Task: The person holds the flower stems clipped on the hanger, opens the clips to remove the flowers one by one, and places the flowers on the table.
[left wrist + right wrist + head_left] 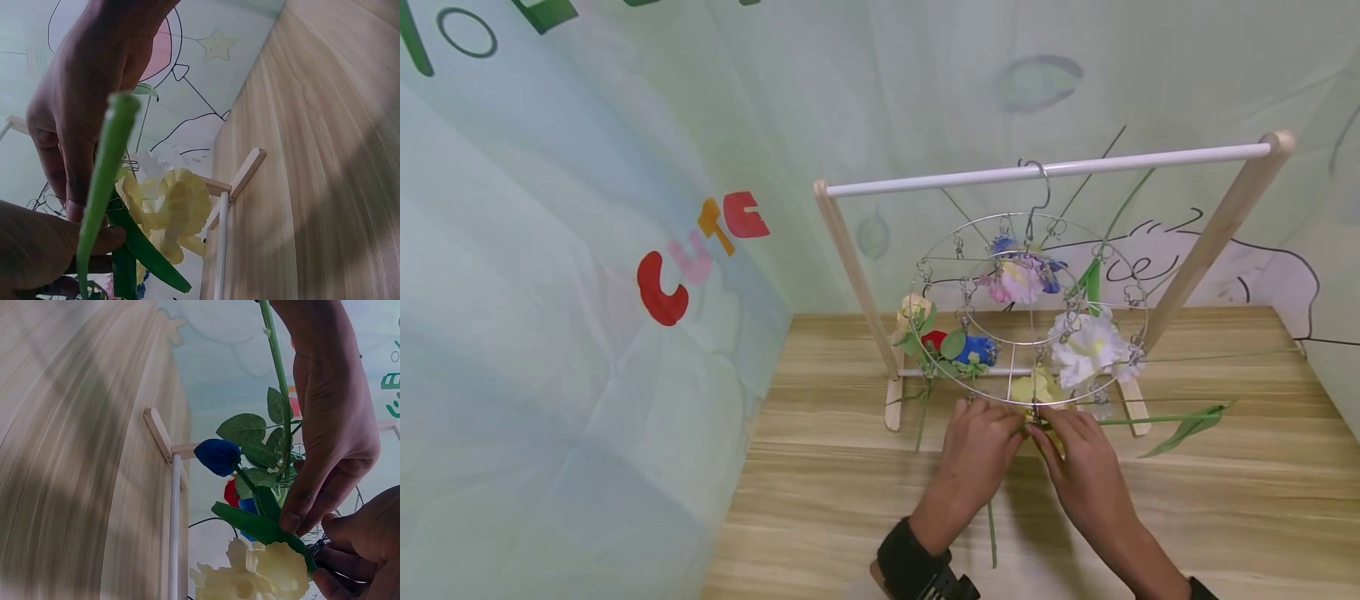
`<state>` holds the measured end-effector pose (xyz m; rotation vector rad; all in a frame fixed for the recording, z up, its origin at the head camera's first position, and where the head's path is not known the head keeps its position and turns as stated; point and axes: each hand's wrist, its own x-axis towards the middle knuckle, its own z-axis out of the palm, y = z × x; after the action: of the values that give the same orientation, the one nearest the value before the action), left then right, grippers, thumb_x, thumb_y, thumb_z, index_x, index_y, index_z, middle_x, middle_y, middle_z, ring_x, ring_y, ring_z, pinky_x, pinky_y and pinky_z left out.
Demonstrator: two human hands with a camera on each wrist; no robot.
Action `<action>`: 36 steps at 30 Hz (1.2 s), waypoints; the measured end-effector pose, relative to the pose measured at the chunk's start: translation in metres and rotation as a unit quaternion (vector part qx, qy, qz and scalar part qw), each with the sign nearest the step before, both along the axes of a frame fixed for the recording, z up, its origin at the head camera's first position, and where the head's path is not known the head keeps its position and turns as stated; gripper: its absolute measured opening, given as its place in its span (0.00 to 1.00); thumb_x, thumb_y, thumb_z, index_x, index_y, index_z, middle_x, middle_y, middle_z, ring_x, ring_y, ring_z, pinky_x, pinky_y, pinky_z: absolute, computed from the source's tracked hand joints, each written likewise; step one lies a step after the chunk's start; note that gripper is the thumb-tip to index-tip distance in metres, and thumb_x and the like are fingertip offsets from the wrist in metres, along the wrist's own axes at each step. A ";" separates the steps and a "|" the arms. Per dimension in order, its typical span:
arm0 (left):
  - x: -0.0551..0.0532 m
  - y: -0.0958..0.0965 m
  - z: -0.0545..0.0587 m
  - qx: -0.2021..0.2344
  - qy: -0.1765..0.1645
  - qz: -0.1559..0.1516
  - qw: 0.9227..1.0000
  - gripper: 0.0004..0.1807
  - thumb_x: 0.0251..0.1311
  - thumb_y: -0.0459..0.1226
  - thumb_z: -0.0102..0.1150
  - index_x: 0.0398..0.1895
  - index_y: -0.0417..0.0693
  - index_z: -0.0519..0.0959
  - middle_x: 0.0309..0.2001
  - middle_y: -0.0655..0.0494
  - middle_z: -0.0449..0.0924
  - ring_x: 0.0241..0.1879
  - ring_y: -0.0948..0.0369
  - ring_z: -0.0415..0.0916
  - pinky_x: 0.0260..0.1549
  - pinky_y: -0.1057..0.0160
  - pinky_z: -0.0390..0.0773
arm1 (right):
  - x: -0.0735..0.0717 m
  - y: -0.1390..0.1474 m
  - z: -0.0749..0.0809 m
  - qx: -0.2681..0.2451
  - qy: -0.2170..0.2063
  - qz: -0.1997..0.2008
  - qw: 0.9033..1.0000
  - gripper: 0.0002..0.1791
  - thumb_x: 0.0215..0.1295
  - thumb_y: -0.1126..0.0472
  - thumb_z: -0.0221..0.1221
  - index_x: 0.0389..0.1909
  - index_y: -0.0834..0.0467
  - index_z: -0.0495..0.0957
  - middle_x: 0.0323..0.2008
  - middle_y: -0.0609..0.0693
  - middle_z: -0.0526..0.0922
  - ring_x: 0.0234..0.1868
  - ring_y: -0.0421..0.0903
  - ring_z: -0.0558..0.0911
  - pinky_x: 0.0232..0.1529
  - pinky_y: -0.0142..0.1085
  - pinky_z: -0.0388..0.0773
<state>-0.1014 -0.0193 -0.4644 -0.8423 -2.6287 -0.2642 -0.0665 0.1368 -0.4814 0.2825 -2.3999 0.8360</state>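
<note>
A round wire hanger with clips (pixel 1030 342) hangs by its hook from a white bar. At its near edge both hands meet around one metal clip (pixel 115 204) and a green leafy stem. My left hand (pixel 981 446) pinches the green leaf (pixel 250 526) beside the clip. My right hand (pixel 1086 458) pinches the clip itself, its fingertips almost touching the left ones. A yellow artificial flower (pixel 1036 387) sits right behind the fingers, its green stem reaching out to the right. The exact grip is partly hidden by the fingers.
The wood-and-white stand (pixel 1210 242) spans the table (pixel 820 500). Other artificial flowers hang from the ring: a white one (pixel 1086 346), a pink one (pixel 1018 282), and blue ones (pixel 976 350) at the left. Long stems stick out, one (pixel 992 533) toward the front. A printed curtain (pixel 587 433) surrounds the table.
</note>
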 end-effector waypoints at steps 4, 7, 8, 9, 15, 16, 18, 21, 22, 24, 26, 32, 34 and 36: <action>0.001 0.001 -0.002 -0.005 -0.001 0.007 1.000 0.09 0.64 0.49 0.74 0.45 0.63 0.92 0.44 0.71 0.91 0.39 0.68 0.77 0.39 0.67 0.63 | 0.001 -0.001 0.001 0.000 -0.005 -0.005 1.000 0.18 0.59 0.71 0.75 0.50 0.68 0.86 0.42 0.61 0.91 0.44 0.57 0.85 0.42 0.51 0.83; 0.002 0.002 -0.002 -0.010 -0.003 0.012 1.000 0.08 0.63 0.49 0.74 0.43 0.64 0.93 0.41 0.72 0.91 0.36 0.68 0.73 0.37 0.67 0.60 | 0.001 -0.001 0.001 -0.002 -0.013 -0.007 1.000 0.17 0.59 0.70 0.74 0.50 0.67 0.86 0.42 0.60 0.91 0.42 0.55 0.85 0.39 0.51 0.83; 0.003 0.002 -0.002 -0.012 -0.002 0.013 1.000 0.07 0.63 0.49 0.74 0.42 0.64 0.93 0.40 0.72 0.91 0.35 0.68 0.72 0.37 0.67 0.60 | 0.002 -0.001 0.001 -0.005 -0.017 -0.008 1.000 0.17 0.60 0.70 0.74 0.50 0.66 0.86 0.42 0.59 0.91 0.42 0.54 0.85 0.37 0.50 0.83; 0.003 0.002 -0.002 -0.013 0.001 0.012 1.000 0.07 0.63 0.49 0.75 0.41 0.64 0.93 0.40 0.72 0.91 0.34 0.68 0.71 0.37 0.67 0.59 | 0.002 -0.001 0.001 -0.009 -0.020 -0.008 1.000 0.17 0.60 0.70 0.74 0.50 0.66 0.86 0.42 0.59 0.91 0.41 0.54 0.85 0.36 0.49 0.84; 0.004 0.001 -0.004 -0.023 0.034 0.004 0.999 0.04 0.64 0.48 0.73 0.37 0.64 0.93 0.37 0.72 0.91 0.34 0.67 0.71 0.37 0.66 0.60 | 0.003 0.000 0.003 -0.064 -0.053 0.016 0.996 0.13 0.63 0.72 0.71 0.48 0.64 0.86 0.43 0.58 0.90 0.34 0.49 0.89 0.27 0.34 0.85; 0.004 0.001 -0.004 -0.027 0.038 0.003 0.999 0.04 0.64 0.48 0.73 0.37 0.64 0.93 0.37 0.72 0.91 0.34 0.67 0.72 0.37 0.66 0.60 | 0.004 0.000 0.003 -0.077 -0.062 0.023 0.995 0.12 0.63 0.73 0.71 0.47 0.63 0.86 0.43 0.58 0.90 0.33 0.48 0.89 0.27 0.31 0.84; 0.005 0.000 -0.005 -0.037 0.046 0.000 0.998 0.03 0.64 0.47 0.73 0.37 0.64 0.93 0.38 0.72 0.91 0.35 0.67 0.72 0.37 0.66 0.60 | 0.004 0.001 0.004 -0.103 -0.078 0.038 0.991 0.11 0.65 0.74 0.69 0.47 0.64 0.86 0.43 0.58 0.90 0.26 0.43 0.88 0.25 0.26 0.81; 0.005 -0.001 -0.005 -0.052 0.052 -0.001 0.997 0.03 0.64 0.47 0.73 0.38 0.65 0.93 0.39 0.73 0.91 0.36 0.67 0.72 0.38 0.66 0.61 | 0.005 0.002 0.003 -0.127 -0.092 0.052 0.986 0.10 0.66 0.74 0.68 0.46 0.63 0.87 0.43 0.58 0.91 0.22 0.35 0.85 0.22 0.25 0.79; 0.006 -0.002 -0.005 -0.058 0.053 0.000 0.997 0.03 0.63 0.46 0.74 0.38 0.66 0.93 0.39 0.73 0.90 0.36 0.67 0.72 0.38 0.65 0.61 | 0.005 0.002 0.003 -0.132 -0.094 0.055 0.985 0.10 0.66 0.74 0.67 0.46 0.62 0.87 0.42 0.57 0.92 0.20 0.33 0.84 0.21 0.25 0.78; 0.007 -0.003 -0.005 -0.067 0.052 0.000 0.996 0.03 0.63 0.46 0.74 0.37 0.67 0.93 0.39 0.74 0.90 0.36 0.67 0.72 0.37 0.65 0.61 | 0.004 0.002 0.003 -0.138 -0.091 0.057 0.985 0.10 0.66 0.74 0.68 0.45 0.61 0.88 0.41 0.57 0.92 0.18 0.29 0.81 0.19 0.25 0.76; 0.007 -0.003 -0.005 -0.075 0.049 0.000 0.996 0.03 0.62 0.45 0.74 0.37 0.67 0.93 0.39 0.74 0.90 0.36 0.67 0.71 0.37 0.66 0.60 | 0.003 0.001 0.003 -0.142 -0.084 0.056 0.985 0.10 0.65 0.74 0.68 0.44 0.61 0.88 0.40 0.57 0.93 0.16 0.28 0.80 0.17 0.24 0.74; 0.009 -0.006 -0.007 -0.095 0.035 -0.001 0.995 0.05 0.63 0.44 0.72 0.39 0.67 0.93 0.40 0.75 0.90 0.39 0.66 0.71 0.38 0.65 0.61 | 0.003 0.000 0.005 -0.158 -0.063 0.057 0.984 0.09 0.62 0.75 0.70 0.41 0.61 0.89 0.37 0.57 0.93 0.16 0.31 0.83 0.17 0.24 0.75; 0.010 -0.007 -0.007 -0.103 0.038 -0.001 0.994 0.06 0.64 0.43 0.71 0.39 0.68 0.93 0.40 0.75 0.90 0.40 0.66 0.72 0.39 0.65 0.62 | 0.003 0.000 0.006 -0.162 -0.060 0.058 0.983 0.09 0.62 0.75 0.70 0.41 0.62 0.89 0.37 0.57 0.93 0.17 0.33 0.85 0.19 0.24 0.77; 0.012 -0.009 -0.006 -0.113 0.042 -0.003 0.993 0.07 0.64 0.43 0.71 0.40 0.68 0.93 0.40 0.75 0.90 0.42 0.65 0.72 0.39 0.64 0.63 | 0.002 0.000 0.006 -0.166 -0.061 0.062 0.982 0.08 0.62 0.74 0.71 0.41 0.63 0.89 0.37 0.58 0.93 0.18 0.36 0.87 0.21 0.25 0.79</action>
<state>-0.0897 -0.0279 -0.4709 -0.9109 -2.6089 0.0678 -0.0641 0.1370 -0.4750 0.2545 -2.3203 1.3264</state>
